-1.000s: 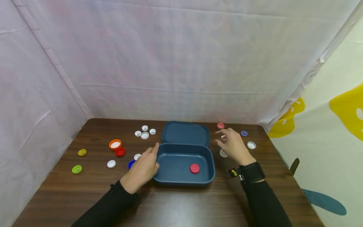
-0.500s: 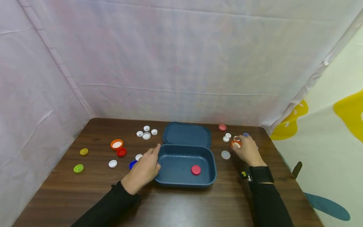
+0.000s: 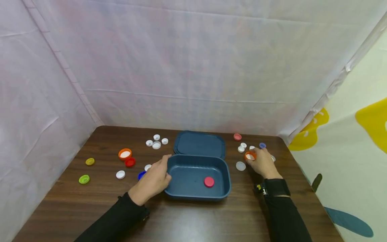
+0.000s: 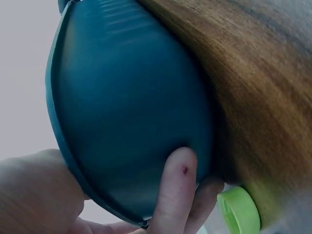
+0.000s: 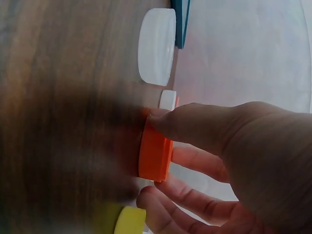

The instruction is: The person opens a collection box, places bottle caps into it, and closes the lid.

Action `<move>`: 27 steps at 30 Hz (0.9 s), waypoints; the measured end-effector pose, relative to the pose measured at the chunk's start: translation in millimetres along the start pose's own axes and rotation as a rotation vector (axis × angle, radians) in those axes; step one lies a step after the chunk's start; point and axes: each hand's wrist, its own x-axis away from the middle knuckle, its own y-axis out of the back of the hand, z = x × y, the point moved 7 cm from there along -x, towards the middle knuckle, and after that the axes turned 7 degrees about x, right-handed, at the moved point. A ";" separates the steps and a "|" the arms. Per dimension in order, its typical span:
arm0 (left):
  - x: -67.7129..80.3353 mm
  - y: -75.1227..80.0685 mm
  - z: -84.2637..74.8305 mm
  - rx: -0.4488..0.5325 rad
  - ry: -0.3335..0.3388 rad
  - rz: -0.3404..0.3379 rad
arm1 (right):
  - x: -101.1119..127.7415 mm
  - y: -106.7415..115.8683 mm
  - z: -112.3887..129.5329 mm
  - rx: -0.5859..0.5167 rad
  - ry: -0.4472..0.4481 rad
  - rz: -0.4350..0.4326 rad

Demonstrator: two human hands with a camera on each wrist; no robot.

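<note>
Orange bottle cap [image 5: 155, 156] on bench [image 3: 193, 220], right of blue-grey container [image 3: 187, 181]. I judge it light, stiff, fairly slick; best taken across sidewall. I see right hand [image 3: 262, 163] pinching it, thumb and fingers parted only to cap's width. Left hand [image 3: 153, 179] grips container's left wall. Translucent cap [image 3: 240, 166] just nearer, left.
</note>
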 end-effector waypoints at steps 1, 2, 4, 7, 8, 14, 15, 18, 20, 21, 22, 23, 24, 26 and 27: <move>-0.4 -0.2 0.6 0.007 0.002 0.003 | -0.7 -0.9 0.1 -0.002 0.002 0.000; -0.7 -0.3 1.1 0.012 0.005 0.005 | -1.4 -1.9 0.1 0.001 0.007 0.000; -1.3 -0.3 2.1 0.023 0.010 0.012 | -1.8 -2.3 1.0 0.000 0.003 0.013; -2.3 -0.6 3.0 0.031 0.017 0.019 | 0.7 -0.2 4.5 -0.025 -0.015 0.050; -2.6 -1.0 3.1 0.035 0.021 0.025 | 1.6 -0.2 5.1 -0.029 -0.018 0.054; -2.3 -3.9 5.6 0.044 0.057 0.048 | 3.1 5.9 16.0 -0.049 0.023 0.005; -2.2 -3.6 5.5 0.043 0.056 0.045 | 2.4 8.7 19.4 -0.050 0.035 -0.010; -1.9 -2.9 3.8 0.036 0.043 0.038 | 2.1 18.8 32.4 -0.051 0.063 -0.041; -2.1 -2.1 2.2 0.033 0.029 0.034 | 4.0 27.5 46.0 -0.064 0.079 -0.049; -1.9 -1.9 1.8 0.034 0.029 0.034 | 5.5 31.8 53.7 -0.070 0.086 -0.049; -1.9 -1.9 1.7 0.033 0.030 0.035 | 7.4 35.3 61.9 -0.080 0.096 -0.045; -1.9 -1.9 1.7 0.035 0.031 0.037 | 9.7 38.4 70.6 -0.093 0.105 -0.036; -1.7 -2.1 2.0 0.037 0.037 0.040 | 12.2 41.3 79.3 -0.109 0.115 -0.026; -1.6 -2.9 2.9 0.041 0.046 0.047 | 17.1 44.7 96.3 -0.136 0.141 -0.007; -1.5 -3.2 3.3 0.042 0.049 0.049 | 19.6 45.5 104.7 -0.147 0.157 0.005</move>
